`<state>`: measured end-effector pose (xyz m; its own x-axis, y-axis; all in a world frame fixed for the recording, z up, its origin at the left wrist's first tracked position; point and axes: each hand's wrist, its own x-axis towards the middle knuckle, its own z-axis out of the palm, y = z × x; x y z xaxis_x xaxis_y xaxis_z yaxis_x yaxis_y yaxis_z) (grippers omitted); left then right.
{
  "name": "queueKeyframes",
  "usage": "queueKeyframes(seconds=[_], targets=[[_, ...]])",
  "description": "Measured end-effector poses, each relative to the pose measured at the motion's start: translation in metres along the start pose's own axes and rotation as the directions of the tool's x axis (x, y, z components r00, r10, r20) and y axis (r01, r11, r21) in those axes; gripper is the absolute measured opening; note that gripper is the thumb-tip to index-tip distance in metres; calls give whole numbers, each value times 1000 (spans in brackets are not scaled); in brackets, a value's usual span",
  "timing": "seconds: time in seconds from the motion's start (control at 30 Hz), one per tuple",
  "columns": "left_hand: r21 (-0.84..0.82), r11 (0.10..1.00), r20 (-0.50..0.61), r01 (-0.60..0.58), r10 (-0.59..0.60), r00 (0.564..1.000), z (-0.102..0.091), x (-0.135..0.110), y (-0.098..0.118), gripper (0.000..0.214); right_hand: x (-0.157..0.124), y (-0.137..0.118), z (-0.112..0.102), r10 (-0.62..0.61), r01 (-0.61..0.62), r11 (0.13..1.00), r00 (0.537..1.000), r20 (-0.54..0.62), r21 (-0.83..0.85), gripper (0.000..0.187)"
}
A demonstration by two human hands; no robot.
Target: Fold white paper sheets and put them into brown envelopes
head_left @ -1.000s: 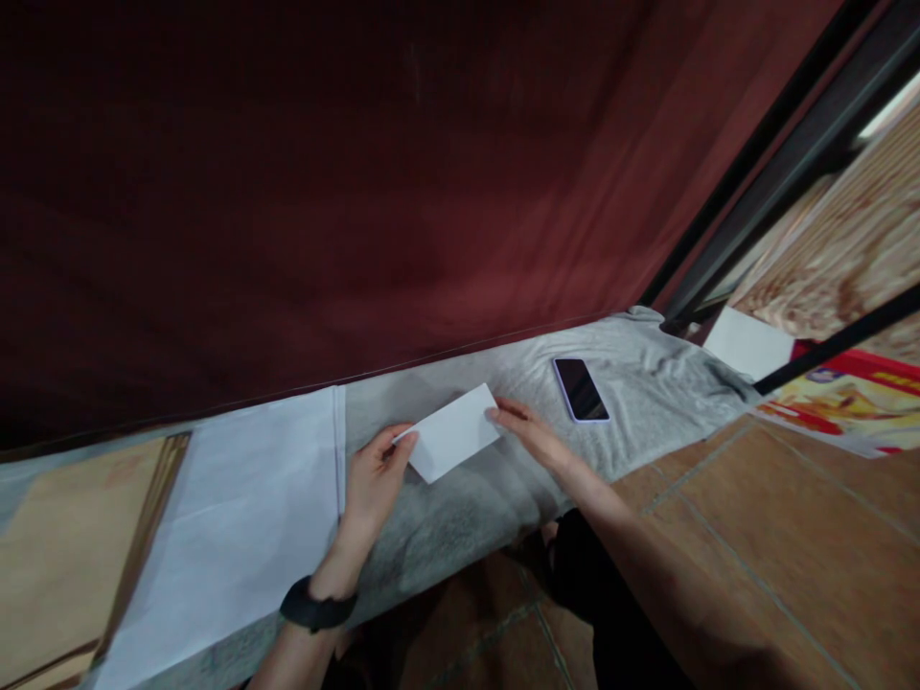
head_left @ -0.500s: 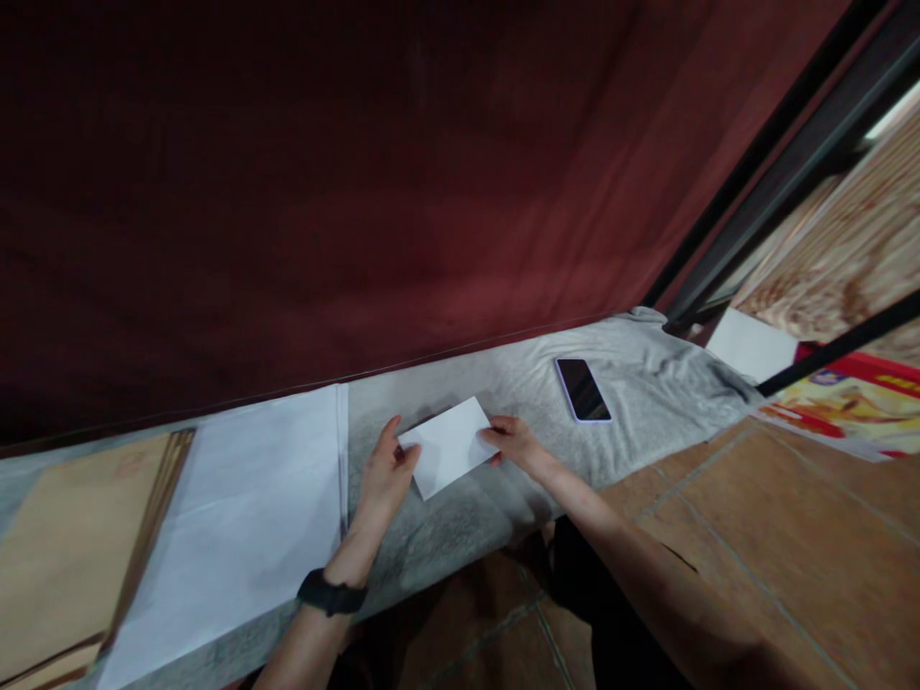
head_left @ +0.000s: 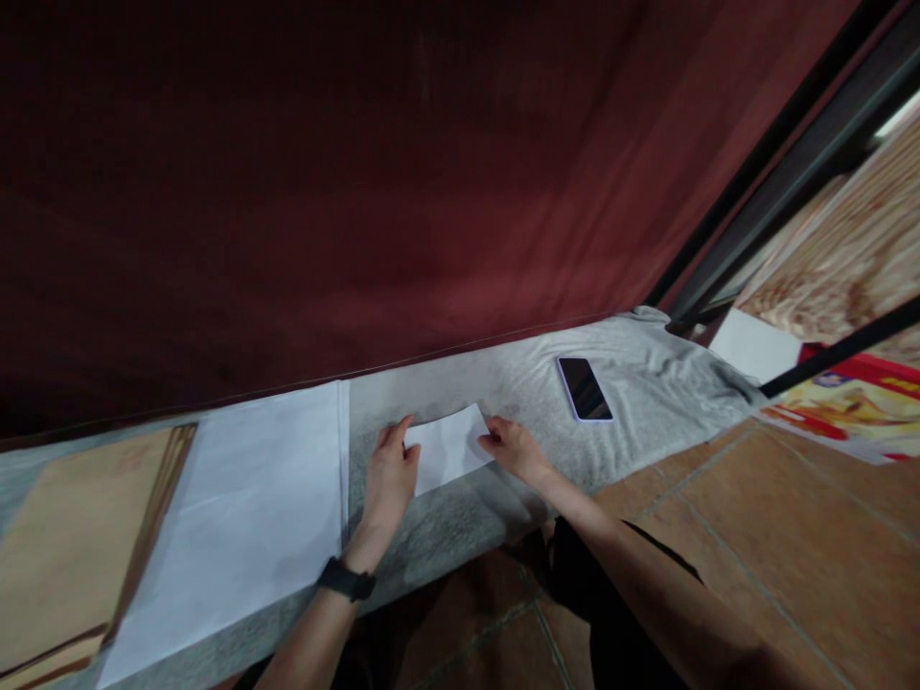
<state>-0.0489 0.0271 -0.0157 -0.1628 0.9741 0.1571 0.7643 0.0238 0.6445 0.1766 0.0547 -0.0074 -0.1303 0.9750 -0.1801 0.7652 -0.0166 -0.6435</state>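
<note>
Sm. paper [head_left: 449,448]: plain white. Lg. sheets [head_left: 244,537]: white, v. slight bluish cast. Envelopes [head_left: 79,546]: tan, faint reddish marks nr top. Cloth [head_left: 647,383]: mottled lt. grey. Phone [head_left: 586,389]: blk screen, pale lilac edge. Wristband [head_left: 347,581]: blk. Backdrop [head_left: 359,240]: dk. maroon, redder twd lower rt. Floor tiles [head_left: 791,517]: terracotta-brn w/ greyish grout lines. Printed pkg [head_left: 862,402]: red & yellow. Panel [head_left: 855,230]: wavy brn-and-cream streaks. Trousers [head_left: 625,632]: blk.
</note>
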Motion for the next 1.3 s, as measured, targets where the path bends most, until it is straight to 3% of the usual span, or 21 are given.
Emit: queueKeyframes(seconds=[0.1, 0.2, 0.4, 0.53, 0.7, 0.9, 0.97, 1.07, 1.17, 1.3], targets=[[110, 987, -33, -121, 125, 992, 2, -6, 3, 47, 0, -2, -1, 8, -7, 997, 1000, 4, -82, 7], [290, 943, 11, -166, 170, 985, 1, -13, 8, 46, -2, -4, -2, 15, -13, 992, 1000, 11, -127, 9], [616, 726, 194, -306, 236, 952, -5, -24, 20, 52, -7, -9, -4, 28, -23, 968, 999, 18, -251, 16], [669, 648, 258, -364, 257, 932, -7, -29, 30, 48, -8, -10, -4, 30, -22, 962, 999, 22, -271, 18], [623, 671, 263, -401, 304, 916, -2, -30, 27, 50, -8, -10, -3, 24, -20, 955, 1000, 12, -296, 19], [587, 646, 381, -488, 310, 871, 6, -29, 19, 62, -12, -8, 0, 15, -24, 949, 999, -33, -316, 23], [599, 624, 400, -502, 310, 863, 7, -30, 20, 62, -13, -8, 1, -56, 18, 945, 993, -107, -326, 26], [608, 619, 397, -498, 306, 865, 8, -31, 21, 62, -14, -8, 5, -273, 201, 921, 944, -184, -335, 34], [588, 644, 378, -490, 316, 870, 10, -32, 19, 60, -15, -10, 16, -448, 397, 875, 882, -148, -278, 39], [529, 702, 346, -477, 334, 877, 14, -32, 10, 59, -22, -11, 38, -570, 543, 799, 821, -36, -260, 49]])
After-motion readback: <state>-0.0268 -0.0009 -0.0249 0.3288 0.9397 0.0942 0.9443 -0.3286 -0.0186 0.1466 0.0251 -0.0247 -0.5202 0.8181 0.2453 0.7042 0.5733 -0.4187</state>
